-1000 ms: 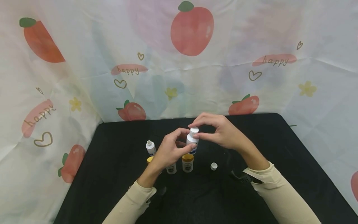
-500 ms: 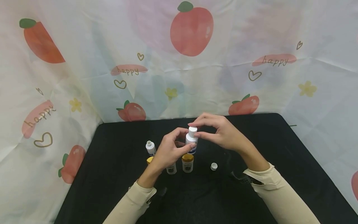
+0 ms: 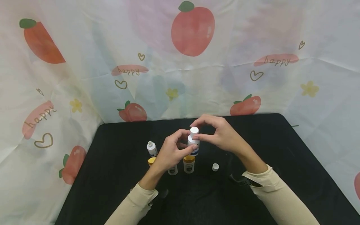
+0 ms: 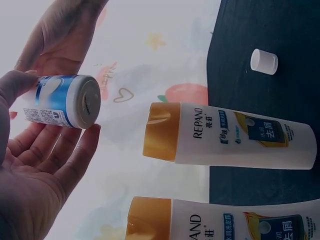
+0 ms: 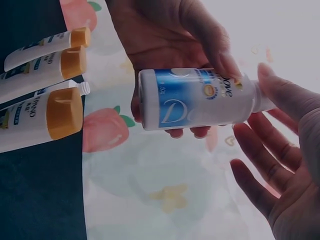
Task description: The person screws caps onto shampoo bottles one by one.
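Note:
My left hand (image 3: 171, 151) grips a small white bottle with a blue Dove label (image 3: 192, 143), held upright above the table. At its top, the thumb and fingers of my right hand (image 3: 220, 133) pinch the white cap (image 3: 194, 130), which sits on the bottle's neck. In the right wrist view the label (image 5: 177, 97) faces the camera, and the right thumb lies against the cap. The left wrist view shows the bottle's round base (image 4: 89, 102) between the left thumb and fingers. A loose white cap (image 3: 215, 167) lies on the table below the right hand.
Gold-capped shampoo bottles stand below the hands: one (image 3: 189, 165) in front, another (image 3: 172, 170) partly behind the left hand, a third (image 3: 152, 160) mostly hidden by it. An uncapped small white bottle (image 3: 152, 149) stands left. Printed cloth (image 3: 197, 87) surrounds the black table (image 3: 213, 200).
The right thumb has slid slightly left across the cap, and the right wrist has shifted a little left. The left hand and bottle have barely moved.

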Tool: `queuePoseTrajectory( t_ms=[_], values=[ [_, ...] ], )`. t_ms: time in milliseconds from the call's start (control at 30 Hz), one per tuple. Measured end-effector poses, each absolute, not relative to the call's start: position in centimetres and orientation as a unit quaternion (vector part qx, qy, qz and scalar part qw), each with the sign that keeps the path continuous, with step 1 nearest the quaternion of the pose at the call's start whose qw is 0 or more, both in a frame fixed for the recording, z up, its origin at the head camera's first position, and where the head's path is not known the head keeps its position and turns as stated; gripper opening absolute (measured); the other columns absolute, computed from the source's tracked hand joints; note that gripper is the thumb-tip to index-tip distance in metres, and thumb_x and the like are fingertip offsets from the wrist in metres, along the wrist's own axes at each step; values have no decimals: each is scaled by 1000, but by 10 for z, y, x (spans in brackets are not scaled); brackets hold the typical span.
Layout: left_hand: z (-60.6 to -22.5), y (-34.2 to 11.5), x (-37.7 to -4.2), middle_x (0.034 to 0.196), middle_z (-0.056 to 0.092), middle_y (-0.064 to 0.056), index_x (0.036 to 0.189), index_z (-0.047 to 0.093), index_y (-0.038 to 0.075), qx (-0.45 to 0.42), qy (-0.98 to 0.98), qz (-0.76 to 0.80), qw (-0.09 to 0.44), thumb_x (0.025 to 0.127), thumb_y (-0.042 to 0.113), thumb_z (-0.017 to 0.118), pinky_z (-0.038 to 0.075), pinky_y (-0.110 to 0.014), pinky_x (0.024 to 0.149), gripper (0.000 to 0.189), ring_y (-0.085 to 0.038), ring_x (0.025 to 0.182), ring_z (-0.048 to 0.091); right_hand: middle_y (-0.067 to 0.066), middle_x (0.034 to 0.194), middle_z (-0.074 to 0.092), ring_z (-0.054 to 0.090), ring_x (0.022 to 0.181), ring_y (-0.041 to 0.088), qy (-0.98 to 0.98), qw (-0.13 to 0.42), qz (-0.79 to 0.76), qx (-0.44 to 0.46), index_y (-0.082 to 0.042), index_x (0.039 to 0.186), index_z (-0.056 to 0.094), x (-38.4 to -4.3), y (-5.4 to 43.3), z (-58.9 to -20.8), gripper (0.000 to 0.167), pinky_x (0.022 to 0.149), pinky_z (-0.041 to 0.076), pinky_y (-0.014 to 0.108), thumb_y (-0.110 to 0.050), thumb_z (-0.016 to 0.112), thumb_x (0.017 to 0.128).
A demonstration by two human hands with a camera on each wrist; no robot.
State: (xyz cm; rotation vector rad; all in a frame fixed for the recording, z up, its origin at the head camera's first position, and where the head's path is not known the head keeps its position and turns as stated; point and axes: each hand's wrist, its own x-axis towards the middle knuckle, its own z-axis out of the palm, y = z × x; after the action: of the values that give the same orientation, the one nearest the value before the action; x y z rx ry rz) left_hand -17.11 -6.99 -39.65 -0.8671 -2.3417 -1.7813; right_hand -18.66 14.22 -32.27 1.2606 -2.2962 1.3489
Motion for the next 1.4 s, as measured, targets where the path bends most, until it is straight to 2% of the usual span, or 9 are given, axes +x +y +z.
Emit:
queuePoseTrajectory(
  t_ms=[267,400,567,767,967,1233,1400],
  values=[
    [-397,-71,-171,115,68,-2,125,63,10,-284,-763,-580,43,91,15,78,60,-31,83,38,-14,102,67,-5,107,69,59,92,9,-770,100,441,450,-12,122,72,-204,151,-348,46,77,50,24,-4,86,79],
    [-395,-73,-171,115,68,-3,126,63,10,-280,-765,-577,49,90,15,79,60,-31,83,39,-15,103,67,-6,111,67,60,95,9,-769,94,431,463,-15,129,71,-207,158,-348,47,79,51,25,-6,82,84],
    [-394,-74,-171,115,68,-4,126,62,8,-281,-766,-577,47,90,13,79,60,-31,84,40,-16,103,67,-8,111,68,62,96,9,-772,88,436,455,-18,125,73,-208,159,-346,39,80,53,25,-6,79,88],
    [-396,-73,-172,113,68,-3,125,62,9,-285,-762,-581,43,91,14,78,60,-31,84,38,-15,102,67,-2,105,69,61,94,13,-767,98,453,444,-13,112,73,-204,152,-340,34,81,52,24,3,81,83],
    [-396,-72,-171,114,67,-2,125,62,10,-287,-759,-583,43,91,14,78,60,-31,84,37,-14,102,67,9,110,71,63,100,16,-757,108,465,446,-1,117,70,-194,145,-332,42,89,51,22,10,81,78],
    [-396,-72,-172,116,68,-4,124,63,9,-289,-759,-581,50,90,13,78,60,-33,83,37,-18,103,67,0,118,72,65,107,13,-755,88,449,470,-11,125,72,-206,154,-346,45,89,54,24,0,82,82],
    [-396,-75,-172,115,69,-5,125,62,8,-281,-764,-579,53,90,13,79,60,-33,83,40,-21,103,68,-3,122,69,65,109,12,-762,73,434,474,-13,130,70,-208,160,-345,45,91,54,26,1,77,87]
  ],
)
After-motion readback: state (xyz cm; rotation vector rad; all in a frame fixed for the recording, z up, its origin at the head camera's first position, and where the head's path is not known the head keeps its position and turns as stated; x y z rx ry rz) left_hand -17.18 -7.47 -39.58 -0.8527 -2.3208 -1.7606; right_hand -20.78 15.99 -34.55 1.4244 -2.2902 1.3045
